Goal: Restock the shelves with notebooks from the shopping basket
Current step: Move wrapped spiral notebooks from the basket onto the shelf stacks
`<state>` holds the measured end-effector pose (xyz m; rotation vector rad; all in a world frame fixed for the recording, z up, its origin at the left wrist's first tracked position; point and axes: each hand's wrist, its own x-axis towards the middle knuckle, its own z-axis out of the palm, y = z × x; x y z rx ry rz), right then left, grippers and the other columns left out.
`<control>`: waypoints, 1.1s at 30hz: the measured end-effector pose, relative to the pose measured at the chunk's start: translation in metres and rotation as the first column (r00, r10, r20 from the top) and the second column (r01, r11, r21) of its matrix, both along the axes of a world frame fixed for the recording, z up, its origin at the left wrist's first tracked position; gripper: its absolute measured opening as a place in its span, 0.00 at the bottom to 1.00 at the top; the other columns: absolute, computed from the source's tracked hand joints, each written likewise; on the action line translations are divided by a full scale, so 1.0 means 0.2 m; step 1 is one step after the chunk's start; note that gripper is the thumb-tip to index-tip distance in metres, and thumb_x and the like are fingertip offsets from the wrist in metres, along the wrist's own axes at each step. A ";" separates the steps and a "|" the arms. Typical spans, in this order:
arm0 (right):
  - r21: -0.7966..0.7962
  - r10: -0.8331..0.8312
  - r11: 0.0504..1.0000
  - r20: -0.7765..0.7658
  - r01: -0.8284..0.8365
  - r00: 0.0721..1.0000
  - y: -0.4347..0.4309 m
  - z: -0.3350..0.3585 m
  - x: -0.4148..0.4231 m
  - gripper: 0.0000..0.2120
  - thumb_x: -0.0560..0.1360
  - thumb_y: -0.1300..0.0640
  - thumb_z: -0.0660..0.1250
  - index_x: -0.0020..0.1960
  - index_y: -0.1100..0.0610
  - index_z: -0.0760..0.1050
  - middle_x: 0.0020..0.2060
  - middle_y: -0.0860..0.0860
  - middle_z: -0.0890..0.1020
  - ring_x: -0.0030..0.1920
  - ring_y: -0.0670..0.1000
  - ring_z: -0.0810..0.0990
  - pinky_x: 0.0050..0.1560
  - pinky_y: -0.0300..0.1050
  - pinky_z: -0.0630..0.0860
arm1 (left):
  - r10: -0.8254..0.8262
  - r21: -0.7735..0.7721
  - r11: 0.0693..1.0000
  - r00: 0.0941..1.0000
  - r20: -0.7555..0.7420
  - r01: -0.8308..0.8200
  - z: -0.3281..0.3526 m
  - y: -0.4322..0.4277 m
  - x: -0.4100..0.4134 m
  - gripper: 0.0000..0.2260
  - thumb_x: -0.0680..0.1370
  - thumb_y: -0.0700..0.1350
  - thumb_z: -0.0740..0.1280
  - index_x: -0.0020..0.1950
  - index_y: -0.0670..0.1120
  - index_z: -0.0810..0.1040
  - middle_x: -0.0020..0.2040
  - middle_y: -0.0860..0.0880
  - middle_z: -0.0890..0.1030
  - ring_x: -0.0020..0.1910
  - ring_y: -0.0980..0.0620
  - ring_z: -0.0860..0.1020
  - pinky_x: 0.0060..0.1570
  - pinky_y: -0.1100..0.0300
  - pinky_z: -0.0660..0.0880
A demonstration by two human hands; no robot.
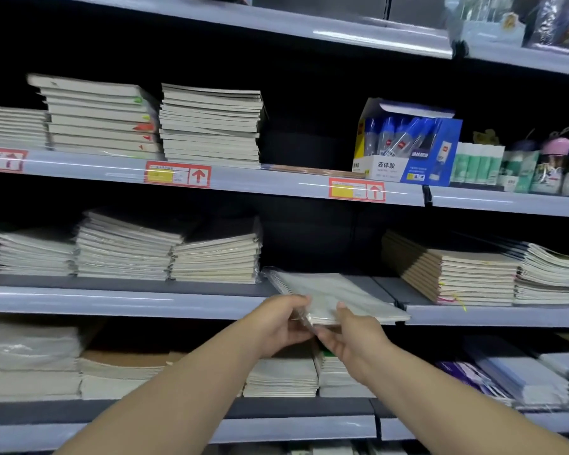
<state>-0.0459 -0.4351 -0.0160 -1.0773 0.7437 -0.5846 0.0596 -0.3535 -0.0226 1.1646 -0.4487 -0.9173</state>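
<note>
Seen from the head camera, the left hand [281, 323] and right hand [353, 338] sit side by side, both pinching the near edge of the wrapped notebook [335, 295], which stretches ahead of them (long axis running away, neither hand nearer) onto the shelf [128, 302].

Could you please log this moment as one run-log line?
step: shelving | spiral notebook: held over middle shelf gap | left hand: grips near edge | right hand: grips near edge

Your left hand [278, 323] and right hand [353, 339] hide the near edge of the pale, plastic-wrapped spiral notebook [339, 292].
</note>
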 end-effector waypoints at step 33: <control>0.079 0.093 0.993 -0.021 -0.091 0.995 -0.37 0.11 0.69 0.19 0.82 0.64 0.57 0.72 0.61 0.62 0.61 0.73 0.71 0.55 0.70 0.77 0.42 0.55 0.80 | 0.287 0.018 0.958 0.949 -0.130 -0.287 0.06 -0.05 0.59 0.14 0.77 0.29 0.60 0.62 0.35 0.73 0.36 0.45 0.67 0.37 0.51 0.72 0.66 0.51 0.72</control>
